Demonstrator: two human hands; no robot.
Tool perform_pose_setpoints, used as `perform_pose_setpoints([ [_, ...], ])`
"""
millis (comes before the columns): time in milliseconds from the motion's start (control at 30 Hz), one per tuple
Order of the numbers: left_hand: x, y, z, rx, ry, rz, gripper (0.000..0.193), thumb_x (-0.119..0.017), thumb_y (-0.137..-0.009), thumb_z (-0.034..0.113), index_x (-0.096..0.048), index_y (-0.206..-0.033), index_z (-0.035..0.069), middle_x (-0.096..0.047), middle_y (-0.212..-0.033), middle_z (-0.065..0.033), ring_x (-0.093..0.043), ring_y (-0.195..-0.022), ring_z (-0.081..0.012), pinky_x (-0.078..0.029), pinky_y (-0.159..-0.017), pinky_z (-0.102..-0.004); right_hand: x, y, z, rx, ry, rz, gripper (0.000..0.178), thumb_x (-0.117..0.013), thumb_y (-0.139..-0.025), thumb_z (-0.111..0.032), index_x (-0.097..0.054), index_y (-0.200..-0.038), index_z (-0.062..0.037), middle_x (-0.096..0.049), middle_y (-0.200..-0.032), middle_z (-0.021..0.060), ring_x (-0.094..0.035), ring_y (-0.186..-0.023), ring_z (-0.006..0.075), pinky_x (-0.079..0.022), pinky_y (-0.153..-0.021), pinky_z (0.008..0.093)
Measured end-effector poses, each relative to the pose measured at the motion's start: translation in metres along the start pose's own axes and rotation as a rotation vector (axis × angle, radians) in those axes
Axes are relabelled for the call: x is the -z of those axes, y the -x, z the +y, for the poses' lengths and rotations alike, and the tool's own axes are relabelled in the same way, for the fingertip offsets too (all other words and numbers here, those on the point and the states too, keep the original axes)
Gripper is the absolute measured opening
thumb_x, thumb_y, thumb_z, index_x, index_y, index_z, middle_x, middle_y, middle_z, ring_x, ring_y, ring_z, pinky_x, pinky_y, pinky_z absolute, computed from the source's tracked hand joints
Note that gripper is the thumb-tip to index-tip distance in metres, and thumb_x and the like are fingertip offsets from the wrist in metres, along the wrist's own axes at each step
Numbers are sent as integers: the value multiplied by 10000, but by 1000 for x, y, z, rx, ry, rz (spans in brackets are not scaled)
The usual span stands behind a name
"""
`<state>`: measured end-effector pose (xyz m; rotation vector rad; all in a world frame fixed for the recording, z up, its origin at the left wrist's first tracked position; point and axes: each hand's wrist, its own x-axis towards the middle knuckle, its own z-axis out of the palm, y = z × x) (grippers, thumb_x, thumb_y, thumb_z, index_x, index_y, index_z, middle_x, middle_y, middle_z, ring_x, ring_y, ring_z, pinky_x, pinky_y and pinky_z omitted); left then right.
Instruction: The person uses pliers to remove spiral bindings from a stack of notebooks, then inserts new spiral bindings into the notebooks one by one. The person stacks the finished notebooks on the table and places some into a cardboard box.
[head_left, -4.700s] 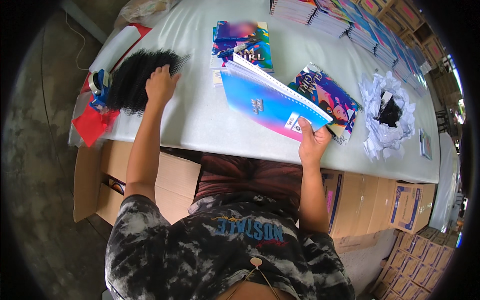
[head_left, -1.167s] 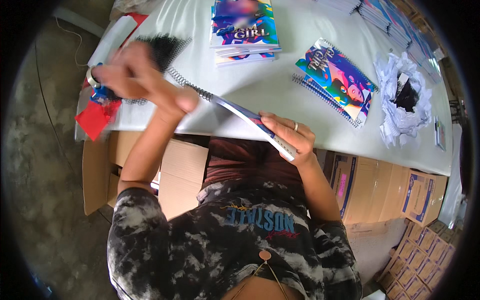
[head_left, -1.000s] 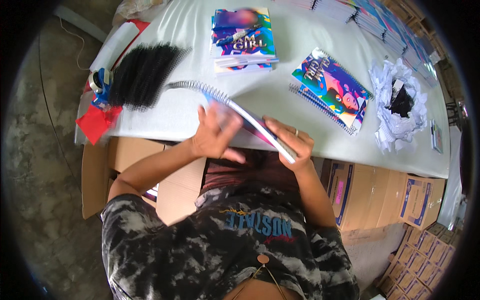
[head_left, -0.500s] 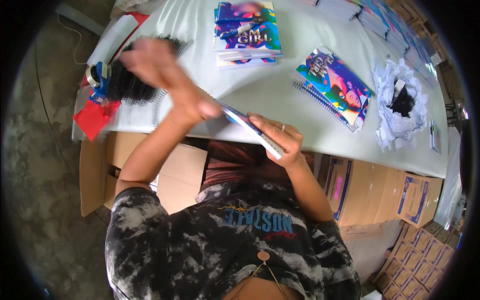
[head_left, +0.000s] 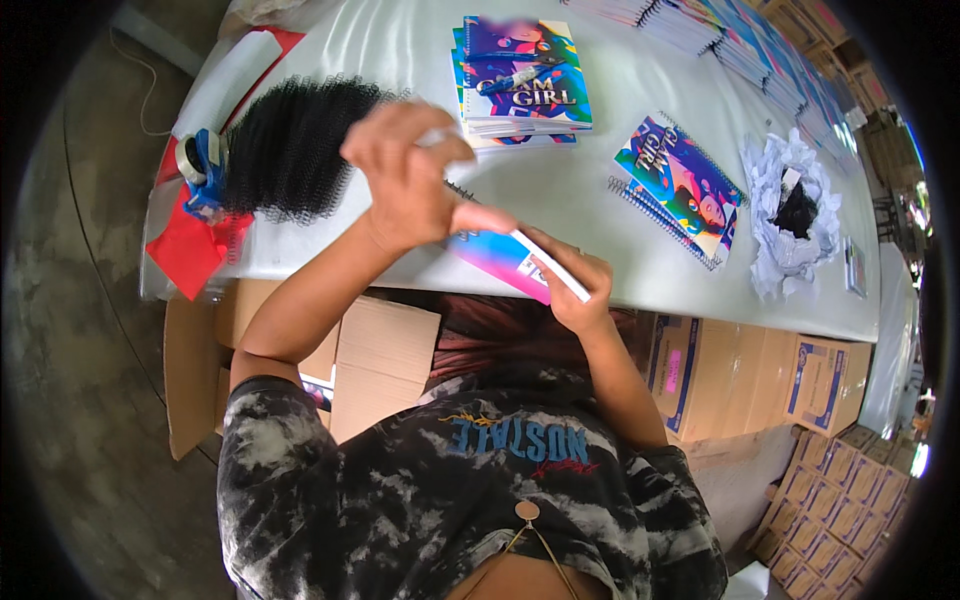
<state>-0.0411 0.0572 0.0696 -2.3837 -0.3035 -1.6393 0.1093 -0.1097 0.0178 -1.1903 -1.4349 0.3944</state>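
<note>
A notebook, its back cover fading from blue to pink, is tilted at the table's near edge. My right hand grips its right end, fingers behind and thumb in front. A short piece of black spiral coil shows at its upper left edge. My left hand, partly blurred, is raised over that edge; its thumb stretches along the notebook and its fingers are apart and curved. Beyond it lies a heap of black spiral coils. Farther back is a stack of colourful notebooks with a marker on top.
Two spiral-bound notebooks overlap at the right, beside crumpled white paper around black material. A blue tape dispenser and red sheet lie at the left edge. An open cardboard box stands below; more notebooks line the far right.
My left hand has moved right from above the coil heap to the notebook. The notebook has turned so its blue-pink cover shows, still in my right hand.
</note>
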Motion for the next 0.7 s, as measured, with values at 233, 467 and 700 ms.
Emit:
perform_pose_setpoints([
  [233, -3, 128, 30, 78, 333, -297, 1090, -396, -675, 822, -256, -1379, 3, -282, -1371, -314, -125, -1318, -510, -3, -1038, -605, -9, -1, -6, 184, 171, 63, 311, -573, -770, 47, -622, -1076, 25, -645, -1041, 177, -658, -916, 277, -528, -793, 325],
  [467, -4, 53, 3, 35, 121, -138, 1003, -404, -731, 775, -260, -1374, 19, -280, -1357, -269, -209, -1269, -495, -128, -1005, -629, -11, -2, -17, 229, 122, 44, 350, -638, -733, 24, -618, -1083, 18, -647, -1049, 157, -654, -928, 258, -528, -790, 326],
  [700, 13, 12, 26, -16, -120, -434, 951, -367, -749, 777, -265, -1402, 93, -327, -1392, -191, -197, -1341, -390, -55, -1052, -578, 19, 13, -3, 67, 27, 32, 364, -606, -748, 49, -626, -1102, -33, -658, -1023, 133, -651, -924, 265, -522, -786, 306],
])
